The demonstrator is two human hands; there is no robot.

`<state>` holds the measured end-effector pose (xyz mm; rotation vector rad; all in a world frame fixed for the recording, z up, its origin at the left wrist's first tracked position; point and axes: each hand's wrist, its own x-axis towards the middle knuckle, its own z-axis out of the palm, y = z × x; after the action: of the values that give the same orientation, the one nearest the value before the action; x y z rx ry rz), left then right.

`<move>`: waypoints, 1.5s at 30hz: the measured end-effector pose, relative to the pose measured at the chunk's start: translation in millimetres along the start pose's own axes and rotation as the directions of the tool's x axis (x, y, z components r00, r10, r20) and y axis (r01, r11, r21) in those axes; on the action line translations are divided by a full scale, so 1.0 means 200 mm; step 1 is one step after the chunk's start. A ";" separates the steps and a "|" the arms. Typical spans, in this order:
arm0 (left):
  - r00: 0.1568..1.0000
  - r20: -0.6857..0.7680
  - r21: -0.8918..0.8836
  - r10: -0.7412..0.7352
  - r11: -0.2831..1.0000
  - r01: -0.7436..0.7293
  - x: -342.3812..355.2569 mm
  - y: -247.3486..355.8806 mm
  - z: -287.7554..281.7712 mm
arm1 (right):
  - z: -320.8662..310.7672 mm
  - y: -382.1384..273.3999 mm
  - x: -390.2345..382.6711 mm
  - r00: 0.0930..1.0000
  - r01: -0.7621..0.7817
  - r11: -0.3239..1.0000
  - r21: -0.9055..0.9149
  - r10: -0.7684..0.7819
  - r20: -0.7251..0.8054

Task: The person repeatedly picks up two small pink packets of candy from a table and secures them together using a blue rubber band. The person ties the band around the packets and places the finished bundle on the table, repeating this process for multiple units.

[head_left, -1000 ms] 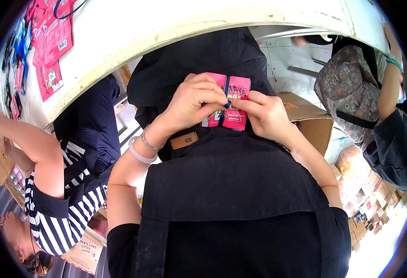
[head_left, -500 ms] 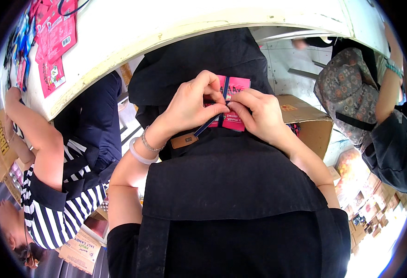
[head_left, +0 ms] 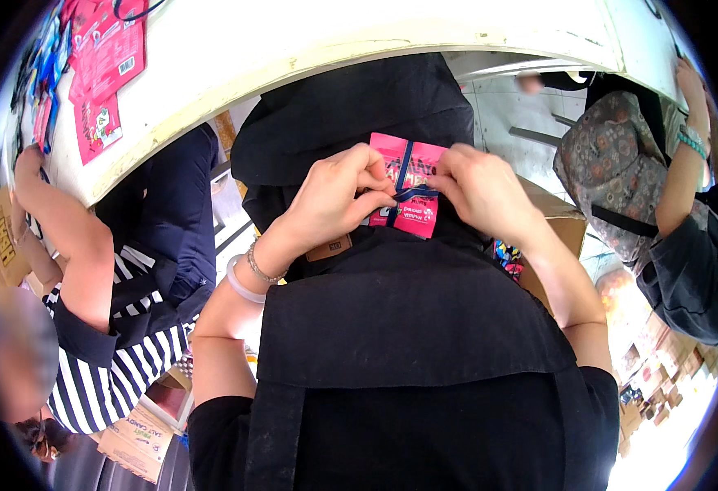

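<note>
Both hands have shifted apart a little since half a second ago, so more of the pink packet bundle [head_left: 409, 186] shows between them; a second ago the packets lay side by side with no band across. Now a dark blue band [head_left: 406, 176] runs up the front of the bundle and crosses it sideways near the middle.

Left hand [head_left: 334, 204]: fingers curled tight, tips pinching the band and the bundle's left edge. A bead bracelet and a pale bangle [head_left: 243, 282] sit at that wrist.

Right hand [head_left: 482, 192]: fingers bent narrow, tips gripping the band at the bundle's right edge.

Bundle held upright in the air, in front of the person's black apron [head_left: 408, 327], just below the rim of the white tabletop [head_left: 293, 49].

On the tabletop, far left: more pink packets [head_left: 101, 61] lying flat, blue ones beside them.

To the left, another person in a striped top [head_left: 130, 360] reaches an arm up to the tabletop. To the right, another person in a patterned top [head_left: 612, 172], arm raised, teal bracelet at the wrist. Brown cardboard box [head_left: 559, 229] behind the right forearm.
</note>
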<state>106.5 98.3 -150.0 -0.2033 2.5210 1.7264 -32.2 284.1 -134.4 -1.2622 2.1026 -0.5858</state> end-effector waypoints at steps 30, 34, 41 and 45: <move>0.944 -0.071 -0.558 -0.323 0.797 0.230 -0.06 -0.12 0.12 | 0.16 -0.12 -0.02 0.969 0.120 0.911 0.395 -0.020 -0.248; 0.951 -0.060 -0.536 -0.304 0.813 0.226 -0.06 -0.11 0.11 | 0.17 -0.13 0.01 0.959 0.080 0.962 0.262 -0.002 -0.285; 0.966 -0.071 -0.555 -0.248 0.814 0.169 -0.07 -0.09 0.10 | 0.18 -0.14 0.07 0.960 -0.007 0.967 0.253 0.077 -0.270; 0.944 -0.152 -0.574 -0.294 0.803 0.158 -0.08 -0.09 0.15 | 0.14 -0.08 0.09 0.994 -0.008 0.944 0.329 0.044 -0.100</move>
<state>125.2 120.5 -175.6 -0.7554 1.9256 2.3936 -9.5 258.7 -150.2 -1.0316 1.9971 -0.9656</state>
